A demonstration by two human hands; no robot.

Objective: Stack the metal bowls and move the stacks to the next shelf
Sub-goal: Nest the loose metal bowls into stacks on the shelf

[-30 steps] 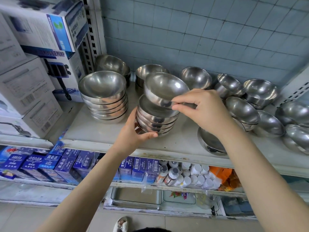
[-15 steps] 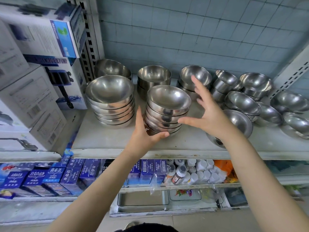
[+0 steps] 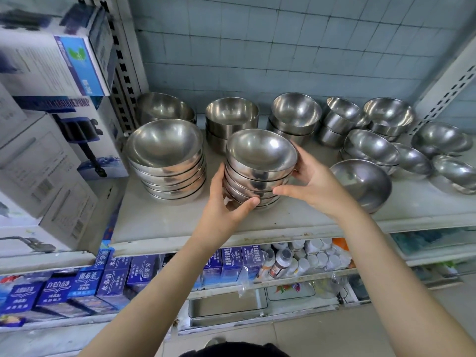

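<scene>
Bowl stack (image 3: 260,161) stands on shelf (image 3: 180,222), in middle. Left hand (image 3: 224,202): grip curled round lower left side of stack, thumb on near face. Right hand (image 3: 311,181): grip curled round right side, fingers at top rim, thumb on near face. Taller stack (image 3: 164,155) just left. Single bowl (image 3: 360,184) near right.
</scene>
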